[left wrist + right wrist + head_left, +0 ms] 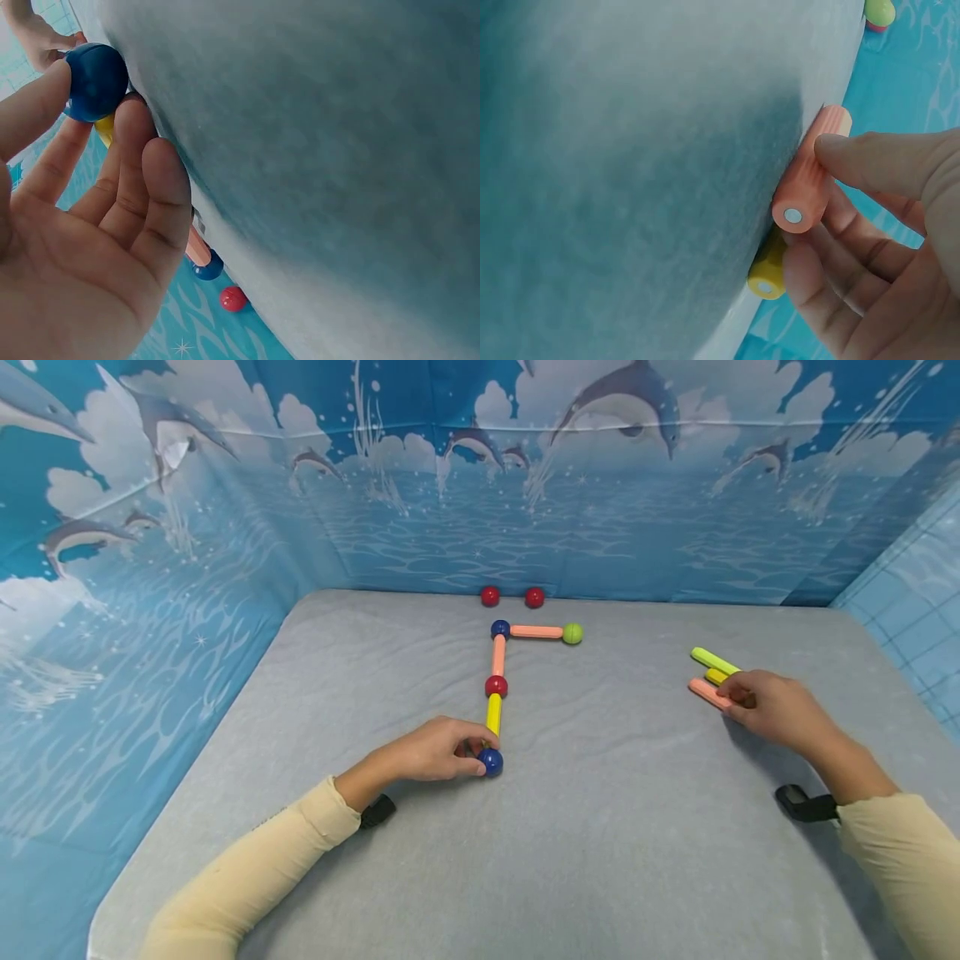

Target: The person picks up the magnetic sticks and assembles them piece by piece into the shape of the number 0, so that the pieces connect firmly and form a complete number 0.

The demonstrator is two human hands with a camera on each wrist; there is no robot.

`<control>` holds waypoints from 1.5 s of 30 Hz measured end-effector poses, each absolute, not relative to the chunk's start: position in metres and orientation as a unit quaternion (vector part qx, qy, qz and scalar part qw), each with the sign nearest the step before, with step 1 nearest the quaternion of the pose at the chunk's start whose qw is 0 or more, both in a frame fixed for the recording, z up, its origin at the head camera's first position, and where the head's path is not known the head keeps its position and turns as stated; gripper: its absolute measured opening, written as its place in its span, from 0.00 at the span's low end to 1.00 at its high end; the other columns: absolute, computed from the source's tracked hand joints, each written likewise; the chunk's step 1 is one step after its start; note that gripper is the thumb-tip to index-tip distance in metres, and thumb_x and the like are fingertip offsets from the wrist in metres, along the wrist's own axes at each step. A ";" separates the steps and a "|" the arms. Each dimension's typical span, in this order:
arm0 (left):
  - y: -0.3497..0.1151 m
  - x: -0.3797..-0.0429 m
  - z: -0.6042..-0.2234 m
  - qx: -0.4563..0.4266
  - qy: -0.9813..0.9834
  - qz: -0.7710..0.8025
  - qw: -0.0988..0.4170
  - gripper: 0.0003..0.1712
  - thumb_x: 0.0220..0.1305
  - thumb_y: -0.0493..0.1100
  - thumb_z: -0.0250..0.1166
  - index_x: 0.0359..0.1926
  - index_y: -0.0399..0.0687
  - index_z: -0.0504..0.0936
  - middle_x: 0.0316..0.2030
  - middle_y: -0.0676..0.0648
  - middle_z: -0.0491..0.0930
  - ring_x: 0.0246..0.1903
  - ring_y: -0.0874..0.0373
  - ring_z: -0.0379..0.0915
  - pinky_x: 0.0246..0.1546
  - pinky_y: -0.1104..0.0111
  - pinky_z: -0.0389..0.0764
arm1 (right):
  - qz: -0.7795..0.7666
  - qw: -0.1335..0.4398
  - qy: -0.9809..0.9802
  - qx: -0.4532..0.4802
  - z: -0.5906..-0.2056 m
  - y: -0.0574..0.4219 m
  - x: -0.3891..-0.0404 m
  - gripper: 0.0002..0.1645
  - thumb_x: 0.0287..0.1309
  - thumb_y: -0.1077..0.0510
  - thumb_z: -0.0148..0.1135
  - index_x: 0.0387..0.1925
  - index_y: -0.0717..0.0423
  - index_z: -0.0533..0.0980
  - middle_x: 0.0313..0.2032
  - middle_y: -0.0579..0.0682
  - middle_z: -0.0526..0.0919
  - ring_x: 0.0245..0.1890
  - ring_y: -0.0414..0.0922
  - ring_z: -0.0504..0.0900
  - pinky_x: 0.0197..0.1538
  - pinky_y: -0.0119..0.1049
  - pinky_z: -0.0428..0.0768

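Note:
My left hand pinches a blue ball between thumb and fingers, at the near end of a yellow magnetic rod. That rod meets a red ball. From there a salmon rod runs to another blue ball, and a second salmon rod extends right to a green ball. On the right, my right hand holds a loose salmon rod with its thumb on top. Beside it lies a yellow rod, partly hidden by the fingers.
Two red balls lie near the far edge of the grey cloth surface. A lime-green rod is just beyond the right hand. A blue dolphin-print curtain stands behind the table and along its left side.

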State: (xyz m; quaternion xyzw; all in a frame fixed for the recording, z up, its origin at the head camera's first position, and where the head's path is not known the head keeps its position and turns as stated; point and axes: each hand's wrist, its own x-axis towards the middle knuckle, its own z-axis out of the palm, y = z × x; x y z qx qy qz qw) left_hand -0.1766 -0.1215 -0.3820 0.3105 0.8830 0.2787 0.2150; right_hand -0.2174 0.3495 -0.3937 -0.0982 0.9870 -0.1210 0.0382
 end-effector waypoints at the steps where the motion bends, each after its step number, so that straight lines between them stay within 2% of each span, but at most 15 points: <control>1: -0.122 -0.177 -0.382 0.312 0.883 0.278 0.213 0.20 0.63 0.40 0.68 0.57 0.52 0.81 0.44 0.50 0.85 0.39 0.61 0.76 0.43 0.70 0.79 | -0.122 0.040 0.987 -0.099 -0.394 0.349 -0.217 0.14 0.60 0.63 0.64 0.45 0.68 0.77 0.41 0.67 0.83 0.40 0.60 0.81 0.43 0.58 0.78; 8: -0.122 -0.176 -0.383 0.311 0.880 0.278 0.227 0.19 0.65 0.41 0.67 0.57 0.54 0.80 0.45 0.51 0.84 0.38 0.61 0.76 0.43 0.69 0.79 | -0.135 0.052 0.984 -0.102 -0.393 0.347 -0.216 0.17 0.61 0.62 0.63 0.49 0.68 0.76 0.44 0.68 0.83 0.42 0.60 0.81 0.44 0.57 0.79; 21: -0.121 -0.176 -0.388 0.308 0.880 0.289 0.217 0.17 0.66 0.41 0.66 0.55 0.54 0.80 0.43 0.51 0.84 0.37 0.61 0.75 0.41 0.70 0.77 | -0.130 0.059 0.982 -0.120 -0.393 0.336 -0.212 0.18 0.61 0.61 0.64 0.52 0.63 0.77 0.43 0.64 0.84 0.39 0.57 0.82 0.42 0.56 0.80; 28: -0.120 -0.174 -0.387 0.297 0.884 0.294 0.212 0.16 0.65 0.41 0.66 0.53 0.54 0.81 0.41 0.51 0.84 0.35 0.61 0.75 0.38 0.71 0.77 | -0.142 0.038 0.976 -0.161 -0.385 0.326 -0.207 0.17 0.60 0.63 0.64 0.51 0.60 0.78 0.42 0.60 0.85 0.38 0.52 0.83 0.37 0.48 0.80; 33: -0.119 -0.174 -0.388 0.294 0.884 0.297 0.211 0.16 0.65 0.40 0.66 0.53 0.53 0.81 0.40 0.51 0.83 0.34 0.61 0.75 0.37 0.72 0.76 | -0.149 0.022 0.969 -0.194 -0.380 0.314 -0.201 0.17 0.59 0.64 0.66 0.51 0.57 0.80 0.45 0.56 0.85 0.38 0.49 0.82 0.37 0.42 0.79; 39: -0.118 -0.174 -0.387 0.288 0.886 0.296 0.213 0.15 0.64 0.41 0.67 0.52 0.54 0.81 0.39 0.50 0.83 0.34 0.61 0.75 0.35 0.72 0.76 | -0.165 -0.013 0.955 -0.247 -0.377 0.298 -0.193 0.18 0.54 0.67 0.69 0.48 0.55 0.81 0.43 0.50 0.87 0.36 0.43 0.81 0.37 0.37 0.80; 45: -0.117 -0.174 -0.387 0.281 0.885 0.299 0.219 0.14 0.63 0.40 0.67 0.49 0.53 0.80 0.37 0.50 0.83 0.33 0.60 0.75 0.33 0.71 0.75 | -0.165 0.007 0.946 -0.278 -0.381 0.275 -0.186 0.17 0.54 0.67 0.69 0.46 0.53 0.82 0.43 0.48 0.86 0.36 0.40 0.81 0.39 0.37 0.81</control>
